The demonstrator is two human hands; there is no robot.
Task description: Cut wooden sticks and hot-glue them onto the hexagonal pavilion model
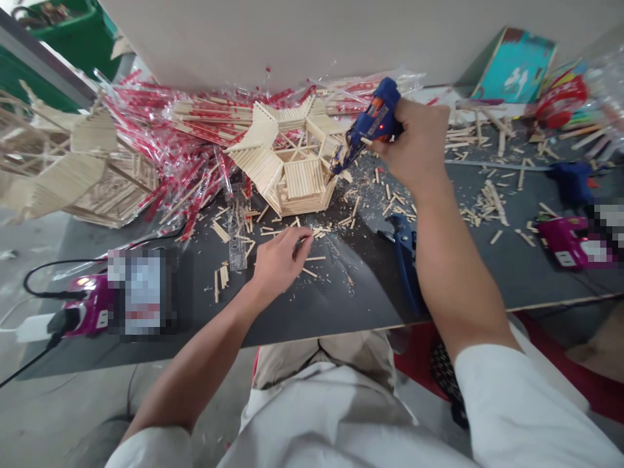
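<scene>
**Right hand [420, 143] gripping a blue plastic glue gun [377, 112], left hand [277, 260] down by the scraps**

So the right hand is wrapping its fingers firmly round the glue gun's handle, and a small red light is glowing on the body. The nozzle is pointing down and left at the right-hand edge of a pale wooden-stick model [299, 180], a sort of many-sided frame with slatted panels flaring out. I can't tell if the tip is actually touching it.

That model is sitting around the middle of a dark grey tabletop [336, 305], just beyond the left hand. On that hand the fingers are curling, with thumb and forefinger coming nearly together right by some short pale wooden sticks [322, 232]. Can't tell whether anything is being pinched in there, sorry.

Near the left hand, a clear plastic ruler-like strip [238, 231] is lying among more scraps. Blue-handled cutters [405, 257] are resting near the right forearm, partly hidden by it. Behind the model, long wooden sticks in red-and-clear plastic wrappers [209, 120] are piling up against the pale wall [341, 39], and a second, larger-looking pale stick model [88, 179] is standing off to the left.
</scene>
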